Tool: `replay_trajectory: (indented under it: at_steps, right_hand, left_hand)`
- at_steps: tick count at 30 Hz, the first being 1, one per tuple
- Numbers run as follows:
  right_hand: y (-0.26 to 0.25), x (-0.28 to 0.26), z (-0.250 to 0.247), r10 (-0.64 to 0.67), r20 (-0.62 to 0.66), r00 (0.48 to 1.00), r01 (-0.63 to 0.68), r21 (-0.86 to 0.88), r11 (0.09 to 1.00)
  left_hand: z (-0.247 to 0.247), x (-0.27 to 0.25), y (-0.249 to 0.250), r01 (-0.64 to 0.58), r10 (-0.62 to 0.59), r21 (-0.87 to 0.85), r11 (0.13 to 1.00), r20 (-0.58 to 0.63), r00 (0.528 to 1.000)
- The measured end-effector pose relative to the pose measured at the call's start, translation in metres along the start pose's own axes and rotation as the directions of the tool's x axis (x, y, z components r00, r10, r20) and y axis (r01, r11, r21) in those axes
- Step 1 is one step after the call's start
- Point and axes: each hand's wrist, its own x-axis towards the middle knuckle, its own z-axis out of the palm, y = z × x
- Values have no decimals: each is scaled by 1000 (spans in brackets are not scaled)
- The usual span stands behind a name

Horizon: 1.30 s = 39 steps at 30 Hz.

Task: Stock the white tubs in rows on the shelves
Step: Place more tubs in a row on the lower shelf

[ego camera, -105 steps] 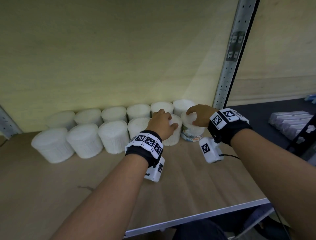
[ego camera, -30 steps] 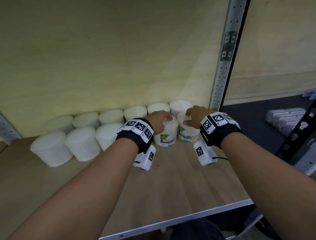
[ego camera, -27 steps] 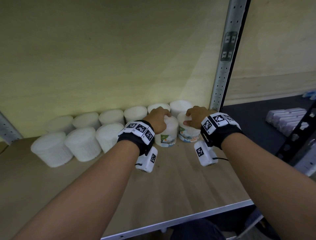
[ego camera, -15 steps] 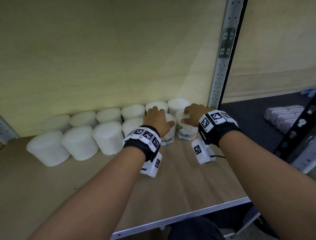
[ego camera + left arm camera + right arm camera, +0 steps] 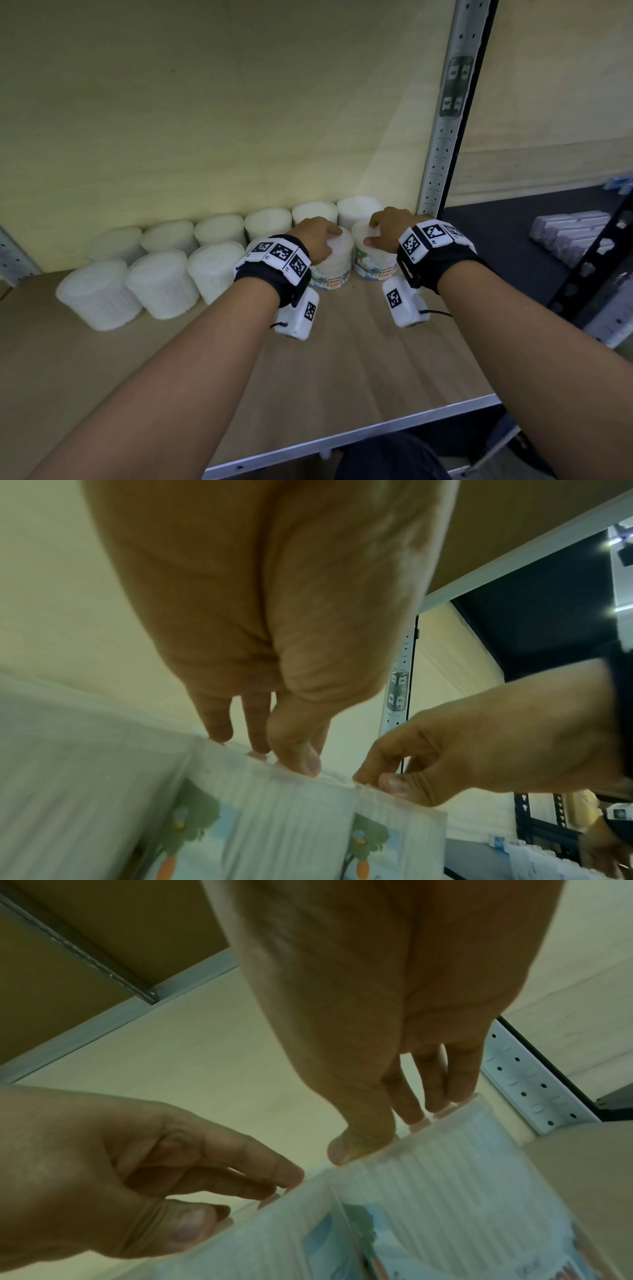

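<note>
White ribbed tubs stand in two rows at the back of a wooden shelf [image 5: 359, 359]. My left hand [image 5: 327, 240] grips the lid of a front-row tub [image 5: 334, 270] whose "cotton buds" label faces me. In the left wrist view the left hand [image 5: 263, 750] has thumb and fingertips on that tub's [image 5: 274, 818] top rim. My right hand [image 5: 371, 233] grips the neighbouring labelled tub [image 5: 375, 265] at the row's right end. The right wrist view shows the right hand [image 5: 394, 1129] pinching that tub's [image 5: 445, 1191] rim. Both tubs stand upright, side by side and touching.
A perforated metal upright [image 5: 442, 144] rises just right of the tubs. The shelf's metal front edge [image 5: 376, 431] runs below my arms. On a dark surface to the right lie pale boxed packs [image 5: 575, 233], behind a black rack post [image 5: 596, 260].
The tub under my left hand has turned, so its printed label now faces front. My left hand shifted slightly right on its lid. The right hand stayed on its tub.
</note>
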Motion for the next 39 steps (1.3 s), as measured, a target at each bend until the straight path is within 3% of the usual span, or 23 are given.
replay_trajectory:
  at_steps: [6,12,22,32,39]
  right_hand:
    - [-1,0,0,-10,-5,1000,10,1,1000]
    - [1,2,3,-1,-21,1000,1,8,1000]
    - [2,-1,2,-2,-23,1000,2,2,1000]
    - [11,-43,2,-19,-37,999,18,-16,1000]
    - [20,-72,16,36,40,999,-44,212,976]
  left_hand:
    - [5,-3,-3,27,-33,-42,999,-134,990]
    - [13,-2,-1,51,-57,-43,998,-161,985]
    - [10,-8,8,72,-73,-12,997,-147,986]
    - [19,-42,23,73,-81,-69,995,-117,990]
    - [29,-80,42,37,-44,-59,998,-122,992]
